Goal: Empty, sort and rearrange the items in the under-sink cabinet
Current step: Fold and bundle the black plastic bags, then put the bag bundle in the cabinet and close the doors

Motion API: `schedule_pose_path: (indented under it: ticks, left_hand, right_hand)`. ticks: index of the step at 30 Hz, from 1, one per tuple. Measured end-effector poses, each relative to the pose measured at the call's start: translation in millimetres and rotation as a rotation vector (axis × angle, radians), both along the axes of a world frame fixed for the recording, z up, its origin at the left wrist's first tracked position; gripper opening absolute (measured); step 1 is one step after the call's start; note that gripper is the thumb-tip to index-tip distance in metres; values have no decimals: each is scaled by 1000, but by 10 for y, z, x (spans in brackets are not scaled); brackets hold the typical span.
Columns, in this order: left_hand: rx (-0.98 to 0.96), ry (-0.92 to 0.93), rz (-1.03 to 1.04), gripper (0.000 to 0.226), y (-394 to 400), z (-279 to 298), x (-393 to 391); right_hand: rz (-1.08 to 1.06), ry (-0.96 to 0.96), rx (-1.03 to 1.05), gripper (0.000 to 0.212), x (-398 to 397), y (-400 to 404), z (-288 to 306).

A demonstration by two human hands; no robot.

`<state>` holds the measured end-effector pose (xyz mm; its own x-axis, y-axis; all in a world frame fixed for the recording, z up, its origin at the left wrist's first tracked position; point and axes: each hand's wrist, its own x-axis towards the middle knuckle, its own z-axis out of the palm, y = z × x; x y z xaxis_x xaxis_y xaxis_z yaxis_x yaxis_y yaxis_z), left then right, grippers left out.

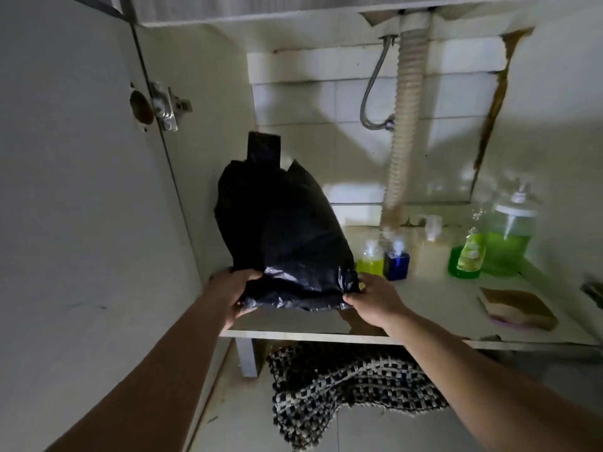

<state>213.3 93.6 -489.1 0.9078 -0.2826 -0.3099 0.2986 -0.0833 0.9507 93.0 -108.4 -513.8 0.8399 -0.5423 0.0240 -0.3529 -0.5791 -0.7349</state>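
Our left hand (236, 293) and right hand (370, 300) each pinch a near bottom corner of the bulging black plastic bag (280, 230). It stands between them on the cabinet shelf (424, 298), its long axis rising up and away from us. Soap bottles (396, 259) stand beyond the right hand.

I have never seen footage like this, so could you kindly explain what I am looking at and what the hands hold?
There is no machine: one camera worn on a person's head looks down into an open under-sink cabinet. The left hand and right hand grip the bottom corners of a bulging black plastic bag on the pale cabinet shelf. Beside it stand small yellow and blue bottles, green detergent bottles and a brown scrubbing sponge. A checked woven cloth lies on the floor below.
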Motion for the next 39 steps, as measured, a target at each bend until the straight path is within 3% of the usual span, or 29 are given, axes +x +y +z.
schedule_pose_path:
  ticks: [3, 7, 11, 14, 18, 21, 24, 28, 32, 35, 39]
  left_hand:
    - [210, -50, 69, 42, -78, -439, 55]
    - [458, -287, 143, 73, -209, -645, -79]
    - [687, -580, -30, 77, -209, -649, -210]
    - [783, -603, -106, 86, -151, -754, -244]
    - [933, -642, -77, 79, -140, -726, -412]
    - [974, -763, -81, 75, -161, -664, -577]
    - [969, -758, -181, 77, -144, -629, -773]
    - [938, -738, -290, 71, -65, -525, -1177]
    - [960, -818, -407, 73, 100, -283, -1716]
    - [964, -943, -435, 54, 314, 54, -2079]
    - [918, -1100, -325, 27, 752, 674, -2624]
  right_hand:
    - [-4, 243, -157, 22, 255, 106, -305]
    - [-53, 281, -245, 59, 487, 280, -622]
    - [140, 365, -257, 72, 486, 391, -712]
    - [172, 394, -449, 79, 331, 308, -583]
    - [246, 251, -334, 79, 98, 243, -416]
    - [295, 144, -349, 76, -237, 166, -226]
    - [308, 144, -423, 74, -696, 70, -100]
    - [313, 260, -389, 70, -1367, 11, 99]
    - [387, 503, -442, 59, -1984, 110, 339]
    - [421, 522, -494, 54, -2302, 325, 592]
    - [491, 305, -579, 44, -2608, 823, 1176]
